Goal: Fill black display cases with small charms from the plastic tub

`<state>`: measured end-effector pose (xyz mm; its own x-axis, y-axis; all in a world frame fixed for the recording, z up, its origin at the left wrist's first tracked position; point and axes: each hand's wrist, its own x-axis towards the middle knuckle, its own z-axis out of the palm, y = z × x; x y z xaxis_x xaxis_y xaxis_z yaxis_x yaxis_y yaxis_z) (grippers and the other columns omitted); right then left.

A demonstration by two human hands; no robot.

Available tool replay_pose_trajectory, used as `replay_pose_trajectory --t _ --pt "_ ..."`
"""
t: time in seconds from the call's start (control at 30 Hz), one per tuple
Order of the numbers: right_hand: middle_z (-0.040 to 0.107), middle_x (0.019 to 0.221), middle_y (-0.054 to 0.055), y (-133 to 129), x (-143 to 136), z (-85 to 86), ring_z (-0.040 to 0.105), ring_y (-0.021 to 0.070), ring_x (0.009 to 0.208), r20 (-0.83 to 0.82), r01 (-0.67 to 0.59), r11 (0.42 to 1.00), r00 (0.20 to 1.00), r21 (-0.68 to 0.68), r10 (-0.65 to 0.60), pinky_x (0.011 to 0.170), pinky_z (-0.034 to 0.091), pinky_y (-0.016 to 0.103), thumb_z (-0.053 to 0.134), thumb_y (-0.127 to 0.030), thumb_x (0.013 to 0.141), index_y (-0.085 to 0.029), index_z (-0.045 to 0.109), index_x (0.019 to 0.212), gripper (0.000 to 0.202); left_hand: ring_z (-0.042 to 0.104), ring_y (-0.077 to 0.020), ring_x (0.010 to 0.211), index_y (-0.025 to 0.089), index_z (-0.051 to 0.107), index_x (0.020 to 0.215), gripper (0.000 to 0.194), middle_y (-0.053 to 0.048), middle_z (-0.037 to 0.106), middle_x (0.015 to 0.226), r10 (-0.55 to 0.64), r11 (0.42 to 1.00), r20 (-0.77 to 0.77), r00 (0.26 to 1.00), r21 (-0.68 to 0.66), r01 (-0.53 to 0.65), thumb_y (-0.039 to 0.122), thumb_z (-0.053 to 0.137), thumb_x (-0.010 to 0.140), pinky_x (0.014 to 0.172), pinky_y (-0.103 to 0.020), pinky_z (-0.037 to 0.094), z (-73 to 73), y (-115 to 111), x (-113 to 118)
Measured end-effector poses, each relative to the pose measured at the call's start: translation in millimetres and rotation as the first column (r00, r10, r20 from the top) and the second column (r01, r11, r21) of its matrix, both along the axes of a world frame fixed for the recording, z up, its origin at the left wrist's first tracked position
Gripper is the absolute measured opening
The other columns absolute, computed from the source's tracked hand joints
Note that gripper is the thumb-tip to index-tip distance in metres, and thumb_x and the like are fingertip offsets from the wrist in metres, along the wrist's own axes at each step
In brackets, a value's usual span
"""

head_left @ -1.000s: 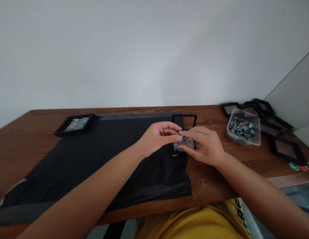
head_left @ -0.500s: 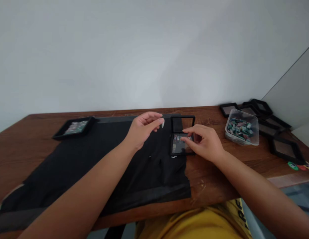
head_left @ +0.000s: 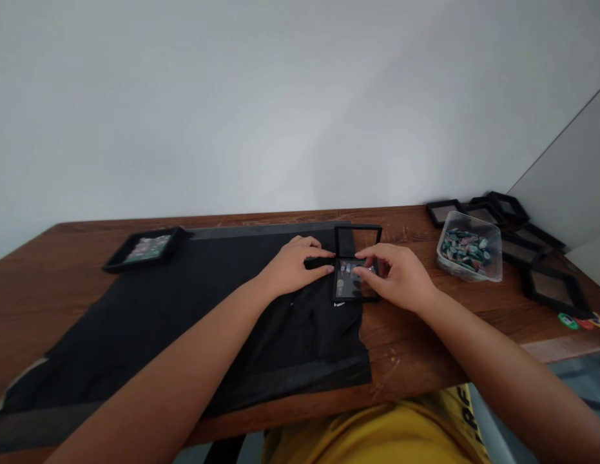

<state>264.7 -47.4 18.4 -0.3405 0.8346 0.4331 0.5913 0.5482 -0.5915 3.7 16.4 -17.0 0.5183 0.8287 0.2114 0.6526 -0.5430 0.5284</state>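
A hinged black display frame lies unfolded, half on the black cloth and half on bare wood. Small stones sit in the upper left of its clear lower half, with a paler one below. My left hand rests at the frame's left edge, thumb and index finger spread, nothing visible between them. Over the right side of the lower half, my right hand has its thumb and index tips apart above the stones. Its other fingers curl under and are partly hidden.
A clear plastic tub full of green and reddish stones stands at the right. Several black frames lie behind and beside it. Another frame with stones is at the far left of the black cloth. Round stickers lie near the right edge.
My left hand has come down and right to the frame's edge; the pale stone it pinched is no longer visible. My right hand stays almost in place. The frame has shifted slightly right.
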Motion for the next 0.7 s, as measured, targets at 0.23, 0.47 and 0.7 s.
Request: replay_pose_trajectory --t 0.23,0.47,0.7 --pt "0.076 0.084 0.003 -0.3 0.1 0.7 0.055 0.0117 0.058 0.021 -0.008 1.000 1.000 -0.028 0.009 0.061 0.044 0.025 0.077 -0.029 0.088 -0.019 0.078 0.105 0.019 0.062 -0.0276 0.097 0.031 0.084 0.105 0.030 -0.007 0.071 0.102 -0.009 1.000 0.037 0.999 0.006 0.009 0.052 0.071 0.088 0.096 -0.046 0.050 -4.0 3.7 5.9" --pt "0.076 0.082 0.003 -0.4 0.5 0.9 0.055 0.0120 0.058 -0.010 0.000 1.000 1.000 -0.017 0.000 0.060 0.045 0.026 0.074 -0.032 0.091 -0.019 0.078 0.105 0.019 0.063 -0.0257 0.097 0.028 0.084 0.096 0.034 -0.007 0.073 0.099 0.010 0.998 0.119 0.993 0.057 -0.017 0.055 0.064 0.092 0.096 -0.043 0.050 -2.2 3.5 6.7" --pt "0.076 0.083 0.004 -0.4 0.8 2.1 0.058 0.0127 0.061 -0.027 -0.009 1.000 1.000 -0.010 0.009 0.061 0.045 0.026 0.073 -0.033 0.093 -0.020 0.078 0.104 0.018 0.065 -0.0250 0.094 0.024 0.076 0.086 0.034 -0.006 0.076 0.093 0.088 0.992 0.264 0.961 0.065 -0.109 0.052 0.059 0.093 0.094 -0.040 0.050 15.2 -7.8 12.0"
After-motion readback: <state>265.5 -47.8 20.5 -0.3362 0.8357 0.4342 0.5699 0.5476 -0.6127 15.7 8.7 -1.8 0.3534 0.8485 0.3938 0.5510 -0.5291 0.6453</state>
